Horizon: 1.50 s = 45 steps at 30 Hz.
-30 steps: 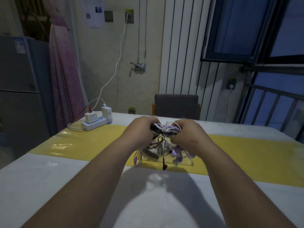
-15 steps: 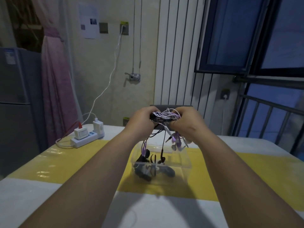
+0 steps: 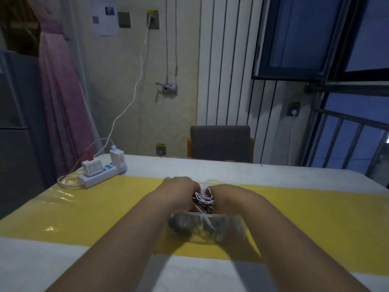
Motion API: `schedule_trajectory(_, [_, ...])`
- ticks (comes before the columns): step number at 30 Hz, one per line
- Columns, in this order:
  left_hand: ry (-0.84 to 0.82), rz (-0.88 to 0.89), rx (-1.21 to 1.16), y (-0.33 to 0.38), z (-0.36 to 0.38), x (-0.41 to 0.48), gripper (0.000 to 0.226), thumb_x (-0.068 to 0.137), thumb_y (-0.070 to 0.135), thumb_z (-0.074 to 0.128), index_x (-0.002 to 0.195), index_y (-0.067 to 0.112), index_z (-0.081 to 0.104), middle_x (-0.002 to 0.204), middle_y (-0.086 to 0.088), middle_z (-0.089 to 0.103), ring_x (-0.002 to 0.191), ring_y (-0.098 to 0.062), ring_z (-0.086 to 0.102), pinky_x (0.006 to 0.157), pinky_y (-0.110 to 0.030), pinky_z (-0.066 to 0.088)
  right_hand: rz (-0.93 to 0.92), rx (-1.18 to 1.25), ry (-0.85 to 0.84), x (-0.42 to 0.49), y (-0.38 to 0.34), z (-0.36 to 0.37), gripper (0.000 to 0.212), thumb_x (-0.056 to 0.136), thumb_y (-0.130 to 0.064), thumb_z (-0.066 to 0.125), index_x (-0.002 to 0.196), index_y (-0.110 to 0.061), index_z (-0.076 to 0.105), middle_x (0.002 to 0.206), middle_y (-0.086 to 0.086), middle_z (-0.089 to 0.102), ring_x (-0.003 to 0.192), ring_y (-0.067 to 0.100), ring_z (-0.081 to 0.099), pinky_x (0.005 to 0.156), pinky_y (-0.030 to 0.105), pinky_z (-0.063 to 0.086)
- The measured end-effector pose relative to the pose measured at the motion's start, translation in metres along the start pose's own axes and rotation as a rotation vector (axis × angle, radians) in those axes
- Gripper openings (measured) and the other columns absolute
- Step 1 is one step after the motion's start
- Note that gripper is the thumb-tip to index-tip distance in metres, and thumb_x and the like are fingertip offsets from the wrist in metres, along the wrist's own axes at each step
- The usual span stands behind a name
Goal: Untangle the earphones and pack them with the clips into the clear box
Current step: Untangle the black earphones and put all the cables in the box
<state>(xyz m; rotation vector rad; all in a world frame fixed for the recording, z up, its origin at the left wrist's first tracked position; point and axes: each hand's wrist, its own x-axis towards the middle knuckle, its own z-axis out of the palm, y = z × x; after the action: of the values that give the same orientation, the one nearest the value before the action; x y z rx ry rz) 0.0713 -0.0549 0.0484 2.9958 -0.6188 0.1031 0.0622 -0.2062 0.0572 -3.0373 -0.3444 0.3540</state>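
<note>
Head view: left hand (image 3: 179, 190) and right hand (image 3: 228, 197) clutched tangled earphones (image 3: 203, 200) over clear box (image 3: 237, 230); untangling judged unfinished, strands needed teasing apart.

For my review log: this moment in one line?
left hand: grips earphone tangle | right hand: grips it too | earphone tangle: over clear box | clear box: on yellow strip

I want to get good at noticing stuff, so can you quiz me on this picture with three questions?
1. True or false: the tangled earphones lie on the floor.
2. What sits at the left of the table? A. a cup B. a power strip C. a laptop
3. How many hands hold the earphones?
Key: 1 false, they are held over the clear box. 2 B. 3 two, the left hand and right hand.
</note>
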Motion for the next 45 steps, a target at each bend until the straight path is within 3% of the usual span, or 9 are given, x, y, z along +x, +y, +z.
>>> schedule_trajectory(3, [-0.097, 0.006, 0.055, -0.002, -0.006, 0.002, 0.035, 0.084, 0.03, 0.063, 0.117, 0.038, 0.058, 0.114, 0.004, 0.059, 0.106, -0.025, 0.055, 0.081, -0.037, 0.03, 0.005, -0.074, -0.066, -0.002, 0.001, -0.009, 0.037, 0.08, -0.025, 0.065, 0.117, -0.026, 0.061, 0.11, 0.002, 0.068, 0.088, 0.024, 0.062, 0.077, 0.031, 0.051])
schedule_trajectory(7, [-0.177, 0.009, -0.151, -0.01, -0.021, -0.005, 0.055, 0.078, 0.02, 0.069, 0.129, 0.035, 0.054, 0.128, 0.006, 0.057, 0.111, -0.02, 0.054, 0.09, -0.036, 0.048, 0.022, 0.034, -0.057, -0.016, 0.005, -0.026, 0.068, 0.076, -0.021, 0.074, 0.138, -0.035, 0.048, 0.134, -0.002, 0.058, 0.103, 0.021, 0.063, 0.084, 0.03, 0.052])
schedule_trajectory(12, [-0.18, -0.01, -0.277, -0.015, -0.042, -0.023, 0.071, 0.073, 0.009, 0.065, 0.133, 0.042, 0.048, 0.138, 0.008, 0.046, 0.118, -0.018, 0.05, 0.091, -0.038, 0.051, 0.042, 0.017, 0.063, -0.035, 0.003, -0.035, 0.062, 0.074, -0.023, 0.079, 0.131, -0.035, 0.056, 0.128, -0.005, 0.059, 0.103, 0.018, 0.061, 0.079, 0.028, 0.051])
schedule_trajectory(16, [-0.067, 0.015, -0.371, -0.005, -0.043, -0.029, 0.058, 0.078, 0.011, 0.058, 0.127, 0.042, 0.051, 0.13, 0.009, 0.043, 0.114, -0.016, 0.047, 0.085, -0.029, 0.046, 0.047, 0.135, 0.329, -0.039, 0.002, -0.032, 0.03, 0.077, -0.021, 0.067, 0.105, -0.03, 0.061, 0.113, -0.004, 0.062, 0.095, 0.017, 0.058, 0.078, 0.032, 0.052])
schedule_trajectory(22, [0.149, -0.029, -0.418, 0.001, -0.027, -0.027, 0.026, 0.085, 0.038, 0.057, 0.11, 0.038, 0.061, 0.115, 0.006, 0.046, 0.102, -0.013, 0.052, 0.09, -0.037, 0.048, -0.004, 0.224, 0.293, -0.025, 0.004, 0.005, 0.059, 0.095, -0.041, 0.049, 0.149, -0.034, 0.028, 0.158, 0.0, 0.028, 0.142, 0.026, 0.027, 0.113, 0.041, 0.028])
schedule_trajectory(26, [0.048, 0.023, -0.253, -0.004, -0.018, -0.028, 0.052, 0.075, 0.069, 0.061, 0.117, 0.039, 0.063, 0.119, 0.011, 0.048, 0.108, -0.013, 0.049, 0.093, -0.035, 0.045, -0.01, 0.206, 0.379, -0.028, 0.003, 0.014, 0.043, 0.094, -0.035, 0.049, 0.136, -0.026, 0.052, 0.14, 0.001, 0.053, 0.127, 0.025, 0.048, 0.102, 0.04, 0.043])
schedule_trajectory(33, [0.038, 0.085, -0.292, -0.008, -0.003, -0.02, 0.026, 0.081, 0.041, 0.074, 0.106, 0.037, 0.074, 0.09, 0.014, 0.064, 0.09, -0.012, 0.06, 0.078, -0.03, 0.05, 0.051, 0.249, 0.336, -0.023, -0.002, 0.016, 0.03, 0.079, -0.016, 0.051, 0.093, -0.024, 0.076, 0.089, 0.004, 0.072, 0.082, 0.027, 0.064, 0.069, 0.035, 0.055])
schedule_trajectory(40, [-0.076, 0.067, -0.159, -0.006, -0.005, -0.017, 0.025, 0.095, 0.045, 0.053, 0.112, 0.038, 0.07, 0.111, 0.012, 0.07, 0.104, -0.016, 0.058, 0.086, -0.034, 0.042, 0.182, 0.093, 0.129, -0.003, -0.005, 0.014, 0.025, 0.084, -0.011, 0.054, 0.099, -0.012, 0.074, 0.093, 0.011, 0.072, 0.077, 0.027, 0.063, 0.068, 0.029, 0.052])
schedule_trajectory(45, [0.076, 0.056, -0.28, -0.011, -0.004, -0.022, 0.025, 0.092, 0.049, 0.057, 0.112, 0.042, 0.069, 0.12, 0.018, 0.065, 0.114, -0.013, 0.053, 0.097, -0.041, 0.04, 0.159, 0.253, 0.404, -0.016, 0.0, 0.015, 0.016, 0.084, -0.022, 0.065, 0.094, -0.024, 0.077, 0.089, 0.003, 0.074, 0.084, 0.023, 0.067, 0.075, 0.031, 0.056])
